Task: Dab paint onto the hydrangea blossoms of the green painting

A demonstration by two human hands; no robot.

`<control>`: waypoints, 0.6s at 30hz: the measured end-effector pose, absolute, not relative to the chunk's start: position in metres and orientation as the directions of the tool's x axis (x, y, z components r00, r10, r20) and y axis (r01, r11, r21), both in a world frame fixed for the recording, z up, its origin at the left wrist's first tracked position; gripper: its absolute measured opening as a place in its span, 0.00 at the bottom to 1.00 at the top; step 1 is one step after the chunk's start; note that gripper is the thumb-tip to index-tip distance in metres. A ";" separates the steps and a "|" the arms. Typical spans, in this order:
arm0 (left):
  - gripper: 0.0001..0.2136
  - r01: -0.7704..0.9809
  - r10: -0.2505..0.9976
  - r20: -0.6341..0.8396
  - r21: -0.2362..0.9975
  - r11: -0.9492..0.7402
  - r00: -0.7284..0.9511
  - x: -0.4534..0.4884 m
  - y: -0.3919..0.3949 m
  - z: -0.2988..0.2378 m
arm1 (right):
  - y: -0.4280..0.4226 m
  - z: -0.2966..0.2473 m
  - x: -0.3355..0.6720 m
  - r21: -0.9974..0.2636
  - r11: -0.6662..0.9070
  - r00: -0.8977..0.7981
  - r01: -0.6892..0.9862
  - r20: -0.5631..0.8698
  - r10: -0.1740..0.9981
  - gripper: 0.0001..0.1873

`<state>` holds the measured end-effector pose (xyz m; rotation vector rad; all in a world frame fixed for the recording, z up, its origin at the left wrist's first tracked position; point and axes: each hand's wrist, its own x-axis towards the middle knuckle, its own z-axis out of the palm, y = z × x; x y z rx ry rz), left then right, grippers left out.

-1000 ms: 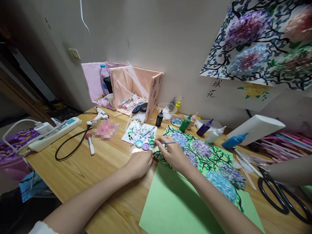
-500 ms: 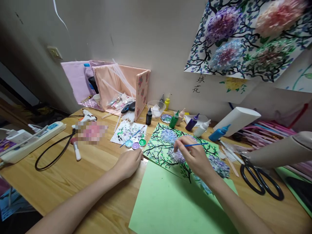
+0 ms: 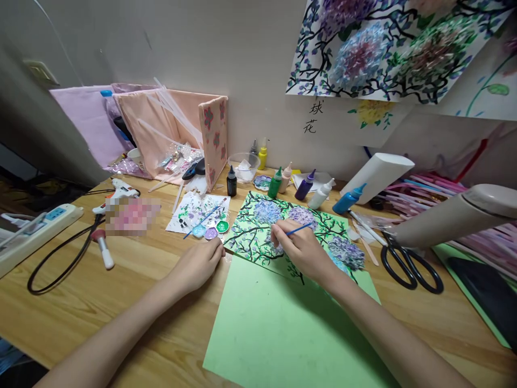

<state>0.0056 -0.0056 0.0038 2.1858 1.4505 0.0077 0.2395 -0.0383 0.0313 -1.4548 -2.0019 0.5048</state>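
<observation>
My right hand [image 3: 297,248] pinches a thin blue-handled paintbrush [image 3: 299,229] over the painted picture [image 3: 258,250]; its tip is hidden behind my fingers. The picture has black branches, green leaves and several raised blue and purple flower heads. It lies on a larger plain green sheet [image 3: 278,323]. At the picture's left corner, my left hand [image 3: 197,264] rests on the table with fingers curled; what lies under them, if anything, is hidden. Just beyond it are small paint pots [image 3: 210,233] in blue, purple and green, by a paint-spotted paper [image 3: 181,220] bearing a second brush [image 3: 202,222].
Paint bottles, among them a green one [image 3: 274,183] and a blue one [image 3: 349,199], stand behind the picture. Black-handled scissors [image 3: 412,267] lie at right. At left are a glue gun [image 3: 117,196], a power strip [image 3: 52,226] and a pink fabric box [image 3: 214,140].
The view has shifted, so everything sits further left and higher. My right hand has moved a little left over the picture with the brush. The left hand stays by the corner.
</observation>
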 end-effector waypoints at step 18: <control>0.15 0.859 0.856 -0.271 0.405 -0.312 0.439 0.006 -0.005 0.003 | -0.038 0.031 0.239 -0.626 0.317 -0.228 0.712 0.222 0.948 0.19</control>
